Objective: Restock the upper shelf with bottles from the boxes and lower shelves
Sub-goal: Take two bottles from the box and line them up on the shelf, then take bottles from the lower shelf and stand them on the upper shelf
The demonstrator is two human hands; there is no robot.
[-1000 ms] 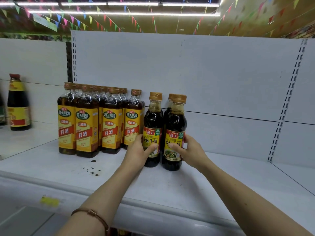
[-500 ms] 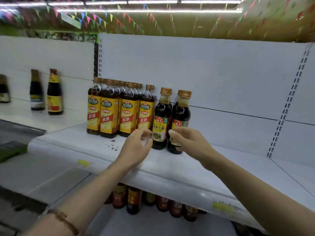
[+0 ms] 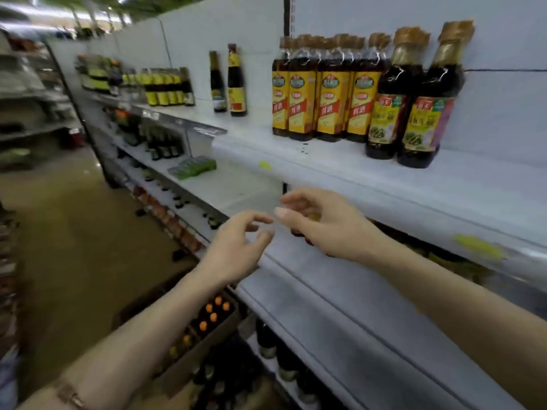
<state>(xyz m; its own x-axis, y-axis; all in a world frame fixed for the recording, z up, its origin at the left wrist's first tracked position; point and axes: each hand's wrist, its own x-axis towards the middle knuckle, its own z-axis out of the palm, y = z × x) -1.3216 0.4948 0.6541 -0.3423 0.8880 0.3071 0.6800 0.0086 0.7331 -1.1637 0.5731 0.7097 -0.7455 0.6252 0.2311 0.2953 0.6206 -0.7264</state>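
A cardboard box (image 3: 189, 344) of orange-capped bottles sits on the floor at the near left, below the shelving. Further left along the aisle stand more bottles, blurred. On the upper shelf (image 3: 370, 184), two soy sauce bottles (image 3: 414, 108) with gold caps and dark liquid stand side by side at the right, touching a block of yellow-labelled cooking wine bottles (image 3: 322, 96), four across the front row. Two lone dark bottles (image 3: 229, 81) stand apart to the left. Both hands hover below the upper shelf's edge: the left hand (image 3: 236, 247) and the right hand (image 3: 322, 223) have fingers loosely curled, grasping nothing.
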